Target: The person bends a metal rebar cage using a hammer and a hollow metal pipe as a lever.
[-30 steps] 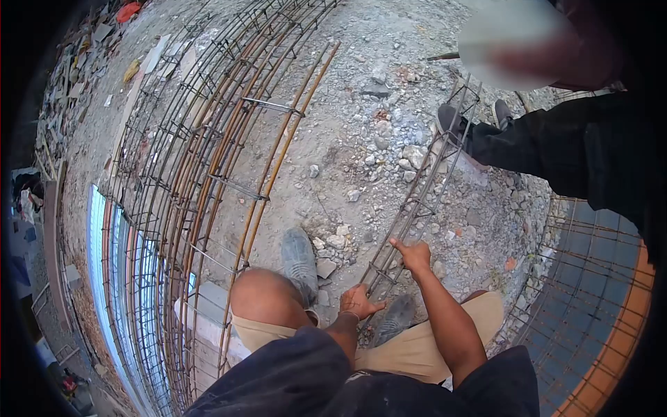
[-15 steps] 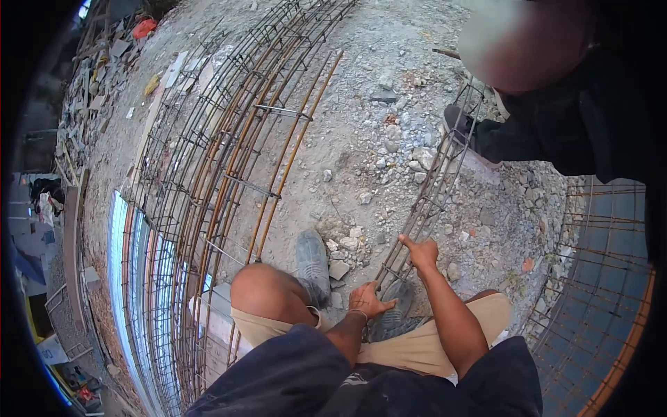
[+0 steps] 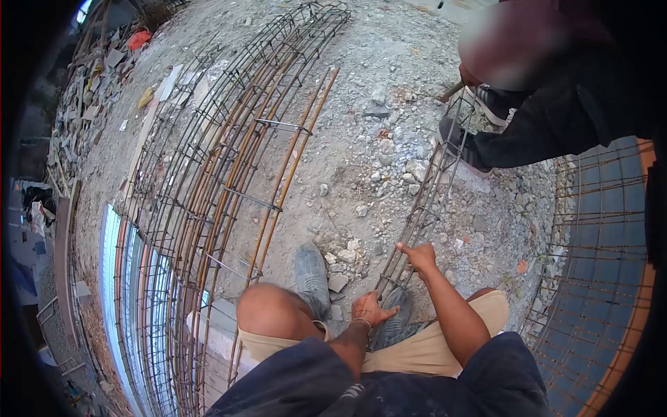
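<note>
A narrow rebar cage (image 3: 421, 201) of long steel bars and tied stirrups slants over the rubble from my feet toward a co-worker. My left hand (image 3: 372, 309) is closed on its near end, just above my shoe (image 3: 396, 314). Slightly farther along, my right hand (image 3: 420, 258) grips the cage's right side, its fingers partly hidden. At the far end, the co-worker's shoe (image 3: 455, 136) is against the cage. That person's hand (image 3: 470, 75) is beside a short brown bar or handle (image 3: 451, 92).
Several long rebar cages (image 3: 208, 201) lie to my left, beside shiny corrugated metal sheets (image 3: 114, 271). On the right, a rebar grid (image 3: 590, 278) spans a grey surface with an orange edge. Broken stones (image 3: 417, 169) litter the ground, and debris (image 3: 90, 90) lies far left.
The view has shifted slightly. The co-worker's head and body have moved up, and that person's hand now shows near the far end. Both my hands keep their hold on the cage.
</note>
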The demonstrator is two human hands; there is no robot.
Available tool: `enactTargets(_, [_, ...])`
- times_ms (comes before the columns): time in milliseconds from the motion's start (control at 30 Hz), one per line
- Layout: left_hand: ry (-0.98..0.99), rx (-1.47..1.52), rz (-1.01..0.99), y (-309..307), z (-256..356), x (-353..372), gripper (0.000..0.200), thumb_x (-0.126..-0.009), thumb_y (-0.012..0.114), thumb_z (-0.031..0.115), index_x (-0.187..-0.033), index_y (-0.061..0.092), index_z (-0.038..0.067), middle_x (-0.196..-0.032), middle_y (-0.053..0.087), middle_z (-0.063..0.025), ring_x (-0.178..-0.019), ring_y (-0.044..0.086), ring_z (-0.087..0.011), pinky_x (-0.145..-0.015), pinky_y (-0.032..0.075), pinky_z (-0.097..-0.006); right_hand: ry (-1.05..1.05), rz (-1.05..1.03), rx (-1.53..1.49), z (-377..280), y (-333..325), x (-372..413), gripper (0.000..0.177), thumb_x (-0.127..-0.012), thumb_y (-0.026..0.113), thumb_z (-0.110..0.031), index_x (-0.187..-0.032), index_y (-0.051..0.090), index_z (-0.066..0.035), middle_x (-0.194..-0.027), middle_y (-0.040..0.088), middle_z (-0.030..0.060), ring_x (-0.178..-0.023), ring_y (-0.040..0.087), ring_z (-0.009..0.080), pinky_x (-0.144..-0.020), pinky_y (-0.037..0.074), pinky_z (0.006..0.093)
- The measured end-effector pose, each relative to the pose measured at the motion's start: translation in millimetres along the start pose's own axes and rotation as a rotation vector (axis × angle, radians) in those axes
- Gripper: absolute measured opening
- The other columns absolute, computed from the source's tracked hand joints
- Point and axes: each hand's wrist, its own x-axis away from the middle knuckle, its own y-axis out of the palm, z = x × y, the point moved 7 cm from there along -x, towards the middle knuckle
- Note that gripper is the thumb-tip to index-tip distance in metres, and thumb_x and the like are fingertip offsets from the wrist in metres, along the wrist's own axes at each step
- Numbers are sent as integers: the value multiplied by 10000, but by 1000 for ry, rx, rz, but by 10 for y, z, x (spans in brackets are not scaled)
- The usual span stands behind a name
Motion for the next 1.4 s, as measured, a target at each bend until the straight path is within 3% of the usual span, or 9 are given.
enactTargets(100, [7,0,14,21,-24,6,691,-586,641,578,-991,569,23,-940,597,-171,-896,573,-312,-796,440,-384,2,-35,-284,-205,-41,23,460,-666,753,-282,-803,480,62,-589,489,77,-454,499,176,-386,425,329])
enactTargets(233, [2,20,-2,45,-33,-7,766,-565,650,583,-1036,555,-13,-980,587,-182,-916,567,-316,-809,437,-385,-20,-80,-254,-200,-62,-11,435,-691,735,-259,-814,455,51,-627,493,87,-482,503,170,-382,424,322])
enactTargets(333, [-10,28,-29,9,-28,-17,773,-564,649,584,-1044,552,-14,-984,587,-186,-919,566,-316,-811,437,-382,-42,44,-191,-228,-129,114,445,-683,742,-261,-804,440,43,-621,487,83,-470,489,161,-372,412,312])
enactTargets(400, [-15,25,-39,29,-22,-1,770,-565,648,583,-1043,553,-14,-979,588,-187,-918,566,-315,-811,437,-380,-104,64,-169,-201,-113,30,364,-702,725,-257,-701,471,3,-574,457,30,-423,435,134,-341,368,296])
enactTargets(600, [-18,27,-47,54,-40,-15,720,-577,643,577,-1015,566,11,-942,598,-175,-906,568,-307,-798,441,-375,-122,118,-205,-222,-140,74,367,-695,732,-266,-644,454,-31,-546,452,36,-378,409,130,-319,344,287])
enactTargets(800, [-7,59,23,-68,-34,11,689,-598,628,591,-985,570,23,-928,599,-167,-887,573,-314,-785,444,-386,-106,53,-217,-297,-138,115,393,-668,750,-258,-670,447,-7,-533,436,40,-363,408,144,-316,336,298])
enactTargets(867, [-26,45,-97,32,-35,6,737,-596,612,611,-1062,549,43,-1012,578,-165,-953,548,-303,-831,422,-378,-108,47,-213,-249,-97,39,394,-669,749,-258,-679,444,-9,-547,442,45,-369,413,146,-316,339,297])
enactTargets(1067, [-23,16,-91,64,-51,-19,774,-593,608,623,-1105,532,48,-1024,578,-160,-955,551,-294,-833,424,-373,-126,81,-212,-258,-143,82,378,-688,736,-269,-707,491,19,-532,410,21,-369,382,136,-307,333,290])
enactTargets(1400, [-21,25,-64,-17,7,21,722,-595,619,612,-1037,565,44,-995,589,-155,-922,566,-303,-807,439,-378,-111,58,-237,-298,-147,141,423,-679,744,-275,-776,440,2,-561,409,29,-396,396,138,-306,331,291])
